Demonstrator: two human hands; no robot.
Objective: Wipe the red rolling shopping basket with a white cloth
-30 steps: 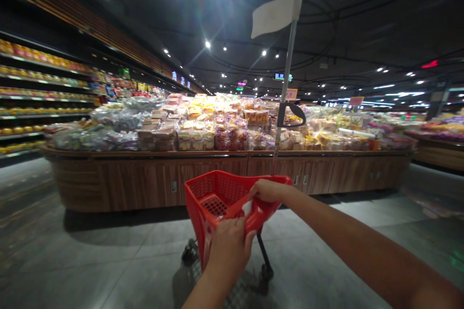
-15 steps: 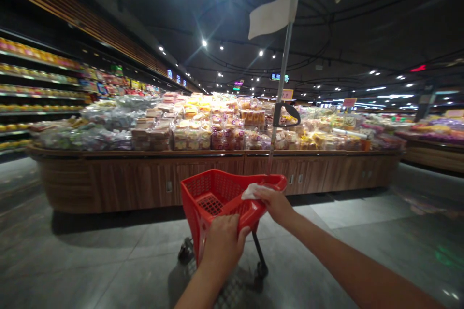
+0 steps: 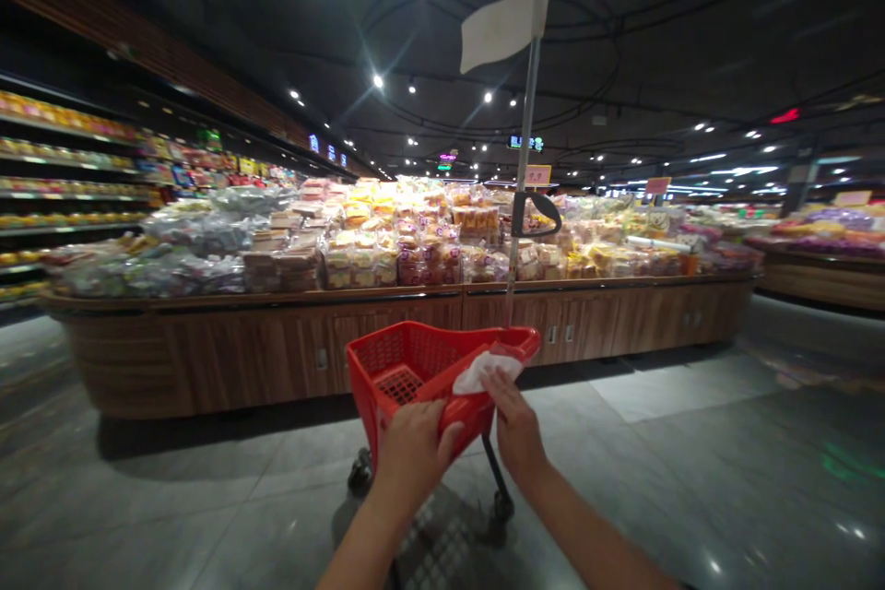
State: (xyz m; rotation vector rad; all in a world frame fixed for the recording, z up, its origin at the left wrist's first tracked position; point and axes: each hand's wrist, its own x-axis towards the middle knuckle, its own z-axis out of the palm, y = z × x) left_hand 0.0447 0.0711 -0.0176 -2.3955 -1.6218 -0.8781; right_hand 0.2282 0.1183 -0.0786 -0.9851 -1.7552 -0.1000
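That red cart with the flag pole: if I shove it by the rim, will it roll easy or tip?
The cart probably rolls easily: it looks empty, and it stands on wheels on smooth floor. It may tip somewhat readily, since the tall pole and flag rise well above its narrow base.

Dim shop: grey tiled floor [image 3: 691, 442], wooden display island [image 3: 277, 341], ceiling spotlights [image 3: 378, 81].

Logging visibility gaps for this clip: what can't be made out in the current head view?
- Left hand: its fingertips are curled over the red cart rim, out of sight.
- White cloth: the right hand presses it to the rim; its underside is covered.
- Cart wheels: mostly behind the forearms.
- Price signs: too small and blurred to read.
- Packaged goods: glare and blur hide the labels.
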